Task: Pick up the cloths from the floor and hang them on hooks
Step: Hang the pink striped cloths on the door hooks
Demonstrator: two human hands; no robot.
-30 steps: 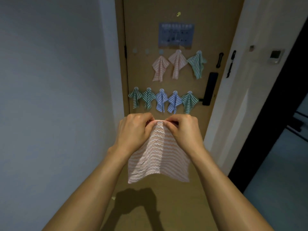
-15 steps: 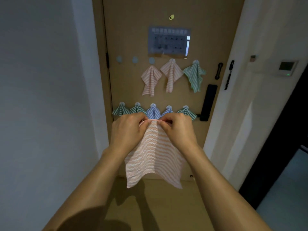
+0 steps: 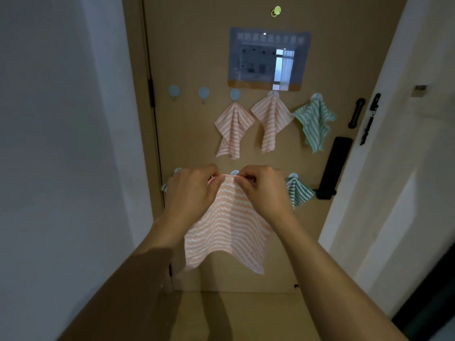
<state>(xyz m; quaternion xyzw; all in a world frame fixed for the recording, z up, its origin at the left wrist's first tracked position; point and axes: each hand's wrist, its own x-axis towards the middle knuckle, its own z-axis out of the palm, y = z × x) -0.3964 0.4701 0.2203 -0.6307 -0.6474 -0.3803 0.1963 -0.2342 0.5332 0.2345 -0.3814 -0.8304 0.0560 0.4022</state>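
The orange-striped cloth (image 3: pixel 226 225) hangs in the air in front of the door (image 3: pixel 197 57), its top edge pinched by the left hand (image 3: pixel 190 193) and the right hand (image 3: pixel 264 190), close together. Above them, two empty hooks (image 3: pixel 174 91) sit beside three holding cloths: two orange cloths (image 3: pixel 234 129) and a green cloth (image 3: pixel 315 121). Another green one (image 3: pixel 299 191) hangs just right of the right hand.

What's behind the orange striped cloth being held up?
The door, with its lower hook row. The held orange striped cloth and both hands cover most of it: one hook top and a green cloth at right show. What hangs on the covered hooks cannot be seen.
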